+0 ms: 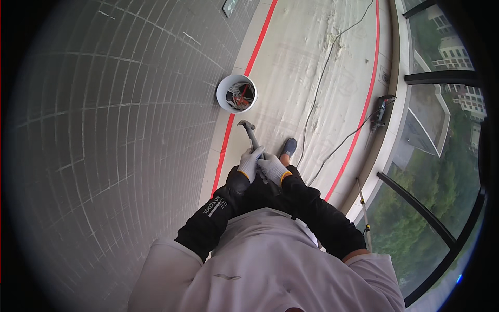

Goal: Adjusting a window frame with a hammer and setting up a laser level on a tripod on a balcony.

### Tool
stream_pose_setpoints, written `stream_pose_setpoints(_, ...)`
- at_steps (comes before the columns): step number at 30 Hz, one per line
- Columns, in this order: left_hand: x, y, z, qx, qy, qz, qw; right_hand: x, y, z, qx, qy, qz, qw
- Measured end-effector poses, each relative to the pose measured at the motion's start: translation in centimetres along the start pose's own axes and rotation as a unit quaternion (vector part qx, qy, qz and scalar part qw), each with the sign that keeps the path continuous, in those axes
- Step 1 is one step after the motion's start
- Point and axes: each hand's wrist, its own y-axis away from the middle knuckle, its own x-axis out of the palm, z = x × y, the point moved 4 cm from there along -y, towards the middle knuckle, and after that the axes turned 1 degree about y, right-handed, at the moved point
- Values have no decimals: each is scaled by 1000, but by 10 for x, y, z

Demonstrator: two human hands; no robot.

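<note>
A claw hammer (251,136) points away from me, its metal head at the far end, above the floor and just short of the white bucket. My left hand (250,163), in a pale work glove with a yellow cuff, is closed round its handle. Beside it, my right hand (272,167) wears a matching glove, its fingers bent against the lower handle; the palms hide most of the grip. The round white bucket (222,95) stands by the wall, holding thin light strips, dark pieces and something orange-red.
Grey narrow-tiled wall (130,130) rises on the left. Pale sheeting (291,67) covers the floor between red tape lines. A cable (326,65) crosses it. At right, a corded power tool (382,111) lies by the window ledge; a thin pole (364,210) leans nearer. My shoe (289,147) is ahead.
</note>
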Motion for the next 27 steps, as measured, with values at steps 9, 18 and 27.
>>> stream_pose_setpoints(9, -95, -202, -62, -72, -57, -102, 991, -8, -102, 36, 20, -88, 10, 996)
stream_pose_setpoints(18, -191, -473, -84, -190, -377, -47, 905, -68, -168, -100, 162, -287, -250, 910)
stream_pose_setpoints(27, -257, -568, -98, -43, -813, -37, 579, -13, -241, -151, 237, -284, -213, 904)
